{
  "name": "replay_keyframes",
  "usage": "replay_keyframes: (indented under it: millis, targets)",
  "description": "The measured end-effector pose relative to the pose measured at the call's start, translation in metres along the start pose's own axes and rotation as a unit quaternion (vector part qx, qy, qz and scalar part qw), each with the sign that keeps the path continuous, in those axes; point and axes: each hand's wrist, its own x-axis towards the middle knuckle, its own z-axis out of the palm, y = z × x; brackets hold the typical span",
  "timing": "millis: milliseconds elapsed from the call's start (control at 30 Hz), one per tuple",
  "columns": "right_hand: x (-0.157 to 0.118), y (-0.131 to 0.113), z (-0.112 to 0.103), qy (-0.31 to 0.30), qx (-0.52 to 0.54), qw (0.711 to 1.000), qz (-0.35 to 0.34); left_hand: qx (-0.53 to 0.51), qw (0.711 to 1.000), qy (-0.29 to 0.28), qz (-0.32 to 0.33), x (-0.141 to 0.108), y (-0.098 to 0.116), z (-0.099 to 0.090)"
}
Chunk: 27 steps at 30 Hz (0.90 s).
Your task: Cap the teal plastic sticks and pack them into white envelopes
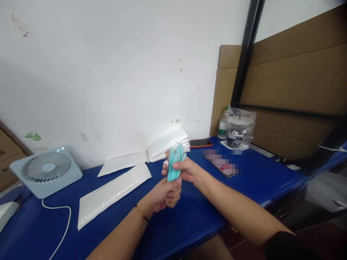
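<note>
Above the blue table, both my hands are closed around a bundle of slim turquoise sticks (174, 168), whose exact kind I cannot make out. My left hand (166, 193) wraps the lower end in a fist. Higher up, my right hand (187, 169) grips the bundle from the side, thumb across the front, with a white band on one finger. Left of my hands a white padded envelope (114, 193) lies flat, and another white envelope (123, 162) rests behind it. Just behind my hands sits a stack of white envelopes (168, 142) against the wall.
A light blue fan (48, 168) with a white cable stands at the left on the blue table (189, 224). Two phones, one orange-edged (201, 143) and one with a lit screen (221, 162), lie right. Behind them are a bottle (222, 126) and a bagged cup (240, 131).
</note>
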Motion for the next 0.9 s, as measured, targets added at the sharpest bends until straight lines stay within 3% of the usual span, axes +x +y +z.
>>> replay_keyframes:
  millis: [67,133,167,233,300,367,433,500,567,633,800,900]
  targets:
    - [-0.003,-0.001,-0.002,-0.113,0.044,0.993,0.012,-0.051,0.989,-0.129,-0.059,-0.007,0.002,0.002]
    - [-0.006,0.0,0.001,-0.15,0.053,0.987,-0.007,-0.058,0.983,-0.159,-0.072,-0.011,0.003,0.004]
    - [-0.007,0.001,0.004,-0.14,0.041,0.989,-0.019,-0.042,0.989,-0.131,-0.054,-0.011,0.003,0.005]
    - [-0.007,0.004,0.01,-0.074,-0.004,0.997,-0.037,0.026,1.0,-0.009,0.013,-0.008,0.004,0.006]
    - [-0.005,0.007,0.015,0.011,-0.049,0.998,-0.046,0.109,0.981,0.134,0.085,-0.003,0.003,0.006]
    - [-0.003,0.008,0.015,0.069,-0.078,0.993,-0.047,0.162,0.958,0.213,0.108,0.002,0.001,0.003]
    - [-0.002,0.002,0.011,0.092,-0.106,0.988,-0.066,0.176,0.951,0.235,0.098,0.007,-0.002,-0.002]
    - [-0.002,-0.012,0.006,0.109,-0.148,0.973,-0.136,0.178,0.947,0.25,0.09,0.01,-0.005,-0.006]
    - [-0.005,-0.029,0.003,0.141,-0.217,0.937,-0.236,0.201,0.938,0.266,0.099,0.012,-0.008,-0.009]
    - [-0.007,-0.043,0.003,0.168,-0.312,0.89,-0.288,0.239,0.927,0.268,0.108,0.013,-0.01,-0.011]
    - [-0.006,-0.038,0.012,0.062,-0.478,0.861,-0.162,0.309,0.914,0.249,0.088,0.013,-0.012,-0.013]
    - [-0.008,-0.03,0.013,0.069,-0.52,0.833,-0.176,0.37,0.887,0.254,0.103,0.011,-0.01,-0.017]
